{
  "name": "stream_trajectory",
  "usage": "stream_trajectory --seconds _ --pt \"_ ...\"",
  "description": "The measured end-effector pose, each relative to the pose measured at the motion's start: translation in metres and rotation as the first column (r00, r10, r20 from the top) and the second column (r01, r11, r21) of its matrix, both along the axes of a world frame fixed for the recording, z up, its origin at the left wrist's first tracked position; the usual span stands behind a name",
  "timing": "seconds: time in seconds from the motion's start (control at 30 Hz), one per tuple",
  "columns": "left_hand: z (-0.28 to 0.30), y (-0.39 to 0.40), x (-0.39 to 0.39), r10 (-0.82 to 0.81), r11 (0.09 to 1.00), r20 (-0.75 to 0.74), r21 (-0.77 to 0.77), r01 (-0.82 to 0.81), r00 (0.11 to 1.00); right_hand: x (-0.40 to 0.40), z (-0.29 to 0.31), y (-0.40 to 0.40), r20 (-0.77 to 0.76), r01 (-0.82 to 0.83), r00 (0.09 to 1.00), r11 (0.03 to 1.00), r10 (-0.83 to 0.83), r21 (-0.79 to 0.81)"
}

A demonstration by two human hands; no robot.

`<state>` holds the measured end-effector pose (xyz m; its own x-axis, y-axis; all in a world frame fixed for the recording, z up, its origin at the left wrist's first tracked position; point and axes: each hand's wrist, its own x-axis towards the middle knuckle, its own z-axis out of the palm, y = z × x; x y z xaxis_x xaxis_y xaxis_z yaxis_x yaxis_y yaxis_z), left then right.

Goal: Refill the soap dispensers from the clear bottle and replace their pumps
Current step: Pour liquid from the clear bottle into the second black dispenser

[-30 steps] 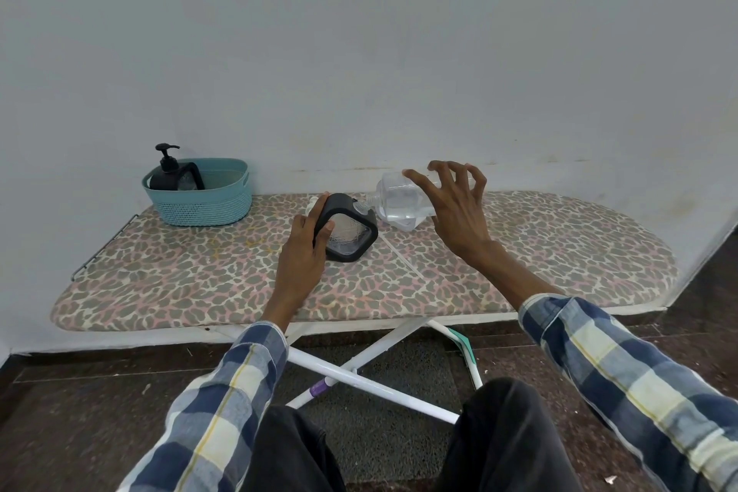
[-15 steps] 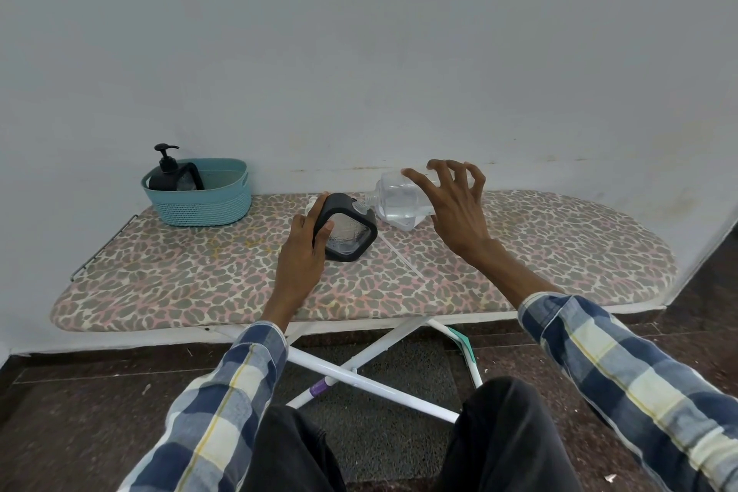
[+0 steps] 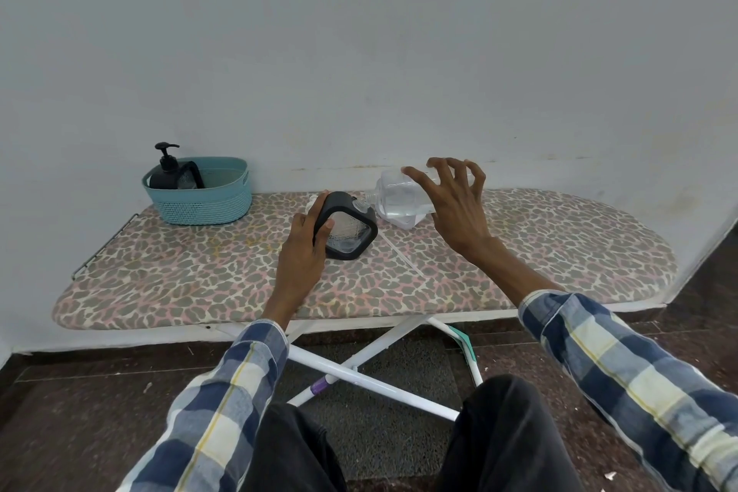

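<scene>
I see the clear bottle (image 3: 399, 194) tipped neck-down over the black-framed dispenser (image 3: 346, 227) mid ironing board (image 3: 559, 252); my right hand (image 3: 455, 204) pinches the bottle, fingers curled, my left hand (image 3: 305, 240) grips the dispenser. Teal basket (image 3: 199, 200) stands far left.

board (image 3: 559, 252) lies bare right of the bottle (image 3: 395, 196); the basket (image 3: 199, 192) blocks its far left corner.

Little is changed vs. 1.0 s ago. The bottle (image 3: 401, 196) is seen tipped a bit lower, neck nearer the dispenser (image 3: 346, 226) mouth. The right hand (image 3: 455, 204) is shifted slightly with it. Liquid level change can't be told.
</scene>
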<state>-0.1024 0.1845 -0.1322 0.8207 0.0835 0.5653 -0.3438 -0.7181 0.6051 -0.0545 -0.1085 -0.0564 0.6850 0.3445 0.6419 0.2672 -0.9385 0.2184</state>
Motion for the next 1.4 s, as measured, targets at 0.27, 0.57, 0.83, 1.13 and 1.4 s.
stream_trajectory --seconds 0.27,0.57,0.83,1.13,1.4 --pt "0.002 -0.001 -0.0013 0.007 1.0 -0.011 0.003 -0.007 1.0 -0.0003 0.0008 -0.0001 -0.002 0.0 1.0 1.0 0.0 -0.004" --pt "0.0056 -0.0027 -0.0062 0.008 1.0 -0.036 -0.012 -0.008 0.999 -0.0025 0.0028 0.0003 -0.009 -0.009 1.0 1.0 0.009 0.006" --pt "0.0062 -0.0029 -0.0073 0.01 1.0 -0.038 -0.014 -0.01 0.999 -0.002 0.0049 0.0004 -0.008 -0.008 1.0 1.0 0.008 -0.005" --pt "0.0059 -0.0032 -0.0066 0.013 1.0 -0.035 -0.009 -0.013 0.999 -0.0001 0.0043 -0.0003 -0.002 -0.015 1.0 1.0 0.015 -0.006" --pt "0.0028 -0.0022 -0.0042 0.007 1.0 -0.019 -0.007 -0.007 1.0 0.0 0.0029 -0.0011 0.012 -0.02 1.0 1.0 0.02 -0.004"
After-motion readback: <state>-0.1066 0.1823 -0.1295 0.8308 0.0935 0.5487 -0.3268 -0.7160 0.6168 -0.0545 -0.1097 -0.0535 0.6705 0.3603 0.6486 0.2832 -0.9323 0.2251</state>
